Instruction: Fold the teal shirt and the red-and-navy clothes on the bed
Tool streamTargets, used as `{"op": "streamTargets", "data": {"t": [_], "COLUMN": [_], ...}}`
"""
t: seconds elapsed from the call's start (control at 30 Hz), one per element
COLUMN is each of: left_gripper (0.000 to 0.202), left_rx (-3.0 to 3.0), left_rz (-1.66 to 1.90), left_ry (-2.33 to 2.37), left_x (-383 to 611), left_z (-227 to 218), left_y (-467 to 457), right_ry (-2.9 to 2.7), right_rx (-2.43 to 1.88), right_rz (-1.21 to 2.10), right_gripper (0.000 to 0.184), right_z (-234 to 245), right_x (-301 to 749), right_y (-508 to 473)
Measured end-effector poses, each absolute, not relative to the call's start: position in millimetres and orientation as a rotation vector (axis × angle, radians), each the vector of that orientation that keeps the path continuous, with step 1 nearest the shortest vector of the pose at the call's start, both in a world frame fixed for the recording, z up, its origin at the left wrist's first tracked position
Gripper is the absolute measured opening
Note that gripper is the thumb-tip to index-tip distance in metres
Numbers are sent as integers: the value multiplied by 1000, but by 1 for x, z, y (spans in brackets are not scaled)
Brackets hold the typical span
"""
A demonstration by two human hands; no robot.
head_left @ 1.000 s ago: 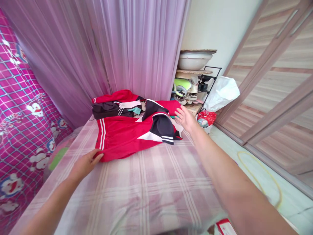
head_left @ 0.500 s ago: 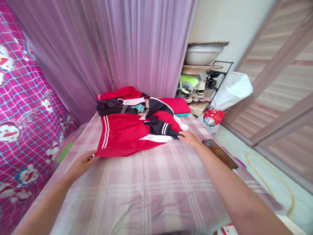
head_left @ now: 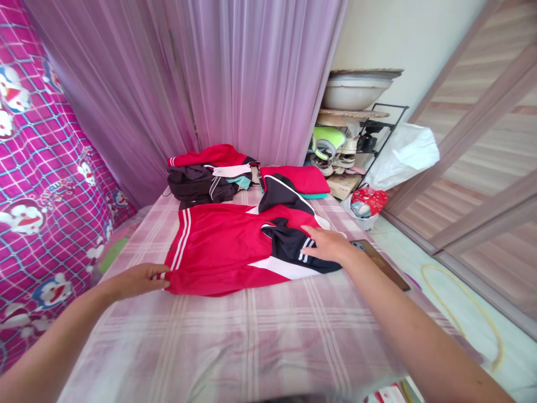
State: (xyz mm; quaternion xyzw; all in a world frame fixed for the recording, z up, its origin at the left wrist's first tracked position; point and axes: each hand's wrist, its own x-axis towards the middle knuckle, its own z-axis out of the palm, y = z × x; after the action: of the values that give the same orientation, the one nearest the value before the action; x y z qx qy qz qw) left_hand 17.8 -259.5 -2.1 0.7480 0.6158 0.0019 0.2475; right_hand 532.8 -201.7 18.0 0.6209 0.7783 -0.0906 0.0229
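A red tracksuit top [head_left: 222, 240] with black and white panels lies spread on the bed, its white-striped hem to the left. At the hem's near corner my left hand [head_left: 140, 280] pinches the fabric between thumb and fingers. Over the other end, my right hand [head_left: 325, 244] rests with fingers spread on the black part with white stripes, touching the cloth and not gripping it. A folded red garment [head_left: 297, 178] lies behind the top. To its left sits a heap of dark and red clothes [head_left: 197, 182].
The bed has a checked sheet [head_left: 201, 341]. A phone [head_left: 381, 263] lies near its right edge. Beyond that edge stand a shoe rack [head_left: 377, 151], a white bag [head_left: 406, 157] and a wooden wardrobe [head_left: 474, 140]. Purple curtains [head_left: 251, 84] hang behind.
The top has shifted toward me and slightly right. My right hand has let go of the black fabric edge and opened over the cloth. My left hand keeps its pinch at the hem.
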Motion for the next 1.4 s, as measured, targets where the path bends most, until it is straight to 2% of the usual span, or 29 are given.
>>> {"op": "streamTargets", "data": {"t": [0.13,0.33,0.47,0.57,0.67,0.83,0.97,1.07,1.2,1.27,1.4], "left_gripper": [42,51,52,53,54,53,43,40,47,49,48], "left_rx": [1872,1877,2084,2266,2341,2234,2203,2224,2046,1982,1948], "left_rz": [-94,-4,175,239,255,96,60,114,251,220,66], "left_ry": [1471,1492,1769,1984,2140,2193,2174,2135,2292,2390,2434], "left_x": [22,20,24,34,41,40,33,25,10,6,8], "left_z": [9,19,21,14,1,-16,-19,-20,-22,-23,-27], "left_y": [-265,-244,-189,-143,-108,-82,-79,-77,-70,-65,-58], "right_ry": [2187,2175,2192,2098,2164,2502,2425,2376,2397,2391,2461], "right_rx": [1818,1629,1977,2350,2347,1923,1749,1804,2204,2359,2297], "right_rz": [-155,-185,144,390,311,145,-1,-4,151,148,14], "right_gripper": [30,11,22,37,50,47,48,30,41,40,42], "right_z": [23,66,104,111,97,56,33,25,13,2,-23], "right_x": [510,535,543,520,481,420,397,394,398,398,393], "right_y": [-190,-155,-120,-102,-92,-67,-36,-15,3,8,11]}}
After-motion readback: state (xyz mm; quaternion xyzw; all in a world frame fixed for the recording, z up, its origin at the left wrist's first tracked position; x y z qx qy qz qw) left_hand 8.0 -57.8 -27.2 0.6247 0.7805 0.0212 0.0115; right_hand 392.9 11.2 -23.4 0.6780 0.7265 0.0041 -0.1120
